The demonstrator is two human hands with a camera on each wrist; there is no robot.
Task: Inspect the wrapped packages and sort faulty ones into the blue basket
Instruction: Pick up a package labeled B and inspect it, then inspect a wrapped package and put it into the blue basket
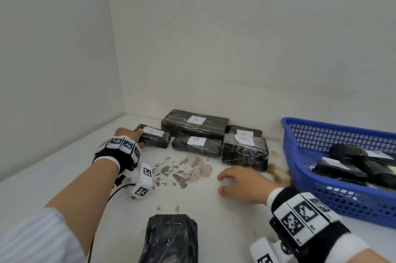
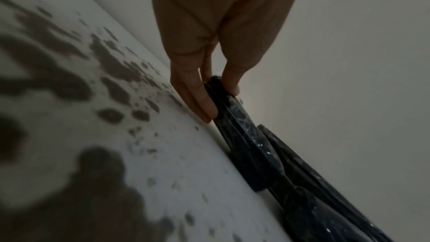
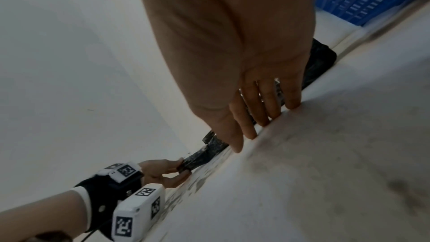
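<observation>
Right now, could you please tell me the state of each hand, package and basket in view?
Left hand: grips the b-labelled package.
Right hand: open, fingertips on the table.
Large A-labelled package: flat, untouched.
B-labelled package: flat, untouched.
Blue basket: holds wrapped packages.

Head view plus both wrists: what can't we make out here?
- Package nearest the camera: head view, cut off by the bottom edge; no label shows.
- Packages in the blue basket: head view, blurred; their labels can't be read.
- Rear right package: head view, mostly hidden behind the B package.
- Left hand gripping the small package: left wrist view is dark, label not visible.
- Right hand: blocks the packages behind it.
</observation>
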